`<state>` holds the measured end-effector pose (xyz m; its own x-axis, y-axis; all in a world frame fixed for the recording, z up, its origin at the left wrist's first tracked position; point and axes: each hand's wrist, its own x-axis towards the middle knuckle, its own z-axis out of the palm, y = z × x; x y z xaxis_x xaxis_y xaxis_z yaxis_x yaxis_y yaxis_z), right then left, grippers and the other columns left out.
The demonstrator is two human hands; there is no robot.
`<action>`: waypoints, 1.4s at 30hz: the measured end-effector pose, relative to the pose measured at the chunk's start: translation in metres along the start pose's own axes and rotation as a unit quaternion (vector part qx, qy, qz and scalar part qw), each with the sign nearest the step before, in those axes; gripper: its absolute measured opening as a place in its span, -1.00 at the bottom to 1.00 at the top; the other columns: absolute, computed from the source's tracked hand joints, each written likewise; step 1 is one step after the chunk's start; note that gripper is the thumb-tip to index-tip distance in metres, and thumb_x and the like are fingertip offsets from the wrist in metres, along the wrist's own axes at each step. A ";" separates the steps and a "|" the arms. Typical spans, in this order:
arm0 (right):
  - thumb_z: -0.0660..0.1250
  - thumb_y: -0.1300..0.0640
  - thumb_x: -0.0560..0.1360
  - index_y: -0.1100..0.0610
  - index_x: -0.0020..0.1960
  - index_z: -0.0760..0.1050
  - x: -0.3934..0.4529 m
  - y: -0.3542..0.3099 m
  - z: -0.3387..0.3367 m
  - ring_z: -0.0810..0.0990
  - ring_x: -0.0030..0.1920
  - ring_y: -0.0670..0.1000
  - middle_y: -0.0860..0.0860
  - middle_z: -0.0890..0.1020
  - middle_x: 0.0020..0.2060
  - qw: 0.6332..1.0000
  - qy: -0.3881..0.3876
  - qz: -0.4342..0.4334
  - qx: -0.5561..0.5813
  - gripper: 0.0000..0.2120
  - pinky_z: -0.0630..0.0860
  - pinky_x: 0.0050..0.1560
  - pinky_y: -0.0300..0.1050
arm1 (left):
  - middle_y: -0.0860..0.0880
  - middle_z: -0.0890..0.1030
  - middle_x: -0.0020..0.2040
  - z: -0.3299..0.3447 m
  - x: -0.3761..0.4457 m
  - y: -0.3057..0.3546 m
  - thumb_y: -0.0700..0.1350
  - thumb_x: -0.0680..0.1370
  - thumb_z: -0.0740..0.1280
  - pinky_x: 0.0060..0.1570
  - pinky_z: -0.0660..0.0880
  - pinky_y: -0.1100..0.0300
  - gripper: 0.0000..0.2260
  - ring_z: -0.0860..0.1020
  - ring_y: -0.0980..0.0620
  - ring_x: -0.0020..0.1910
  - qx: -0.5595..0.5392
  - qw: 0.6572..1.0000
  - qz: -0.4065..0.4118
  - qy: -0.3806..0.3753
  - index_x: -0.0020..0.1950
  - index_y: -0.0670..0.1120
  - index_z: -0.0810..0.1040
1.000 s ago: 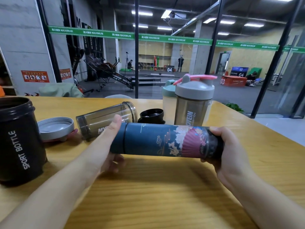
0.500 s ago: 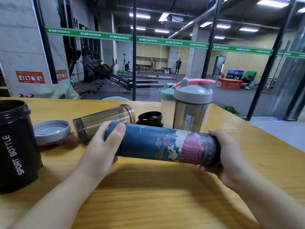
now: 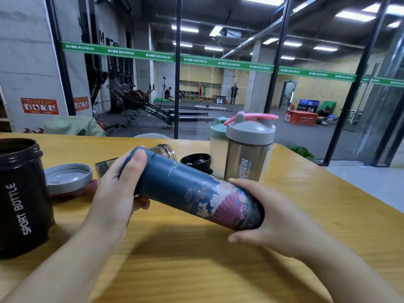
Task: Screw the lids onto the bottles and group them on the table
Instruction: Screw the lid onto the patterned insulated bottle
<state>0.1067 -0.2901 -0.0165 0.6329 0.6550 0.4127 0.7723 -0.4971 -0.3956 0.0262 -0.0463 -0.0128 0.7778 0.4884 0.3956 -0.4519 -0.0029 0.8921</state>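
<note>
Blue bottle (image 3: 196,191) between both hands, base hidden in right hand (image 3: 269,217)

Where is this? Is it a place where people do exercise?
Most likely yes, a gym. Behind the glass wall stand exercise machines on a dark floor, and numbered jump boxes. On the wooden table sit shaker bottles, such as the grey-lidded protein shaker.

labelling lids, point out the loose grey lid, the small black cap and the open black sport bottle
loose grey lid (image 3: 69,179): head view, upturned inner face
small black cap (image 3: 196,160): head view, rim
open black sport bottle (image 3: 23,202): head view, side wall
</note>
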 end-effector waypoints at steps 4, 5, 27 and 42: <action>0.35 -0.33 0.17 -0.26 0.40 0.17 -0.001 -0.016 0.009 0.39 0.11 -0.18 -0.32 0.42 0.08 0.984 0.080 -0.025 -0.159 -0.17 0.29 0.06 -0.21 | -0.08 0.58 0.01 0.006 -0.001 0.001 0.48 0.11 0.39 -0.37 0.36 0.15 -0.29 0.44 -0.01 -0.18 0.006 0.999 0.024 -0.040 0.14 0.13 0.57; 0.34 -0.32 0.18 -0.24 0.37 0.21 -0.001 -0.019 0.012 0.41 0.07 -0.17 -0.32 0.40 0.03 0.983 0.093 -0.035 -0.155 -0.20 0.29 0.02 -0.22 | -0.12 0.56 0.11 0.007 -0.001 -0.001 0.50 0.10 0.38 -0.31 0.39 0.12 -0.18 0.47 -0.05 -0.11 0.008 0.999 0.028 -0.040 0.24 0.08 0.51; 0.49 0.02 0.30 -0.16 0.10 0.37 -0.004 -0.005 0.005 0.55 -0.10 -0.28 -0.17 0.57 -0.06 0.871 0.333 0.156 0.327 -0.54 0.46 -0.21 -0.36 | 0.11 0.58 -0.06 -0.003 -0.006 -0.023 0.65 0.11 -0.05 -0.21 0.48 0.15 -0.21 0.54 0.19 -0.30 0.244 0.964 -0.010 -0.106 0.10 0.22 0.45; 0.47 -0.05 0.37 -0.06 0.12 0.31 0.004 0.047 -0.001 0.51 -0.04 -0.01 -0.16 0.50 -0.09 0.845 0.354 0.301 0.265 -0.56 0.43 -0.20 -0.13 | 0.23 0.57 -0.14 -0.007 -0.005 -0.028 0.57 0.22 -0.03 -0.13 0.51 0.05 -0.40 0.55 0.17 -0.28 0.249 0.960 -0.026 -0.123 0.02 0.28 0.46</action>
<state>0.1461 -0.3114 -0.0327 0.9213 -0.2225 0.3188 0.2850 -0.1709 -0.9432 0.0322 -0.0424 -0.0408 0.9014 0.2783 0.3317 -0.1916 -0.4306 0.8820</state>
